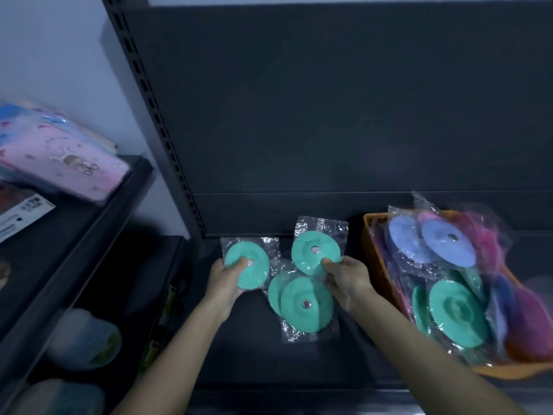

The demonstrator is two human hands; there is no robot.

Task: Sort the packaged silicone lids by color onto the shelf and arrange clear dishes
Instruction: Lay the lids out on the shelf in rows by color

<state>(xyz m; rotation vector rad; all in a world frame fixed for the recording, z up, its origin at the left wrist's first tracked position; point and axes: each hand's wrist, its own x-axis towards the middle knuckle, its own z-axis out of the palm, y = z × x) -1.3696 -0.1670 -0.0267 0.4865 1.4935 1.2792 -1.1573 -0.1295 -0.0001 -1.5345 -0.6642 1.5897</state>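
Green lids are being sorted: at lower centre the left hand (228,279) grasps one green lid (257,271), and the right hand (348,281) pinches a second lid (302,256). Both are just above the pile (314,317) on the shelf (254,354). Next, I think, both lids must be laid flat beside the pile, then more taken from the basket (366,232) at the right.

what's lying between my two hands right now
Head view: a small pile of bagged green lids lies on the shelf between the left hand, gripping the left lid, and the right hand, pinching the right lid.
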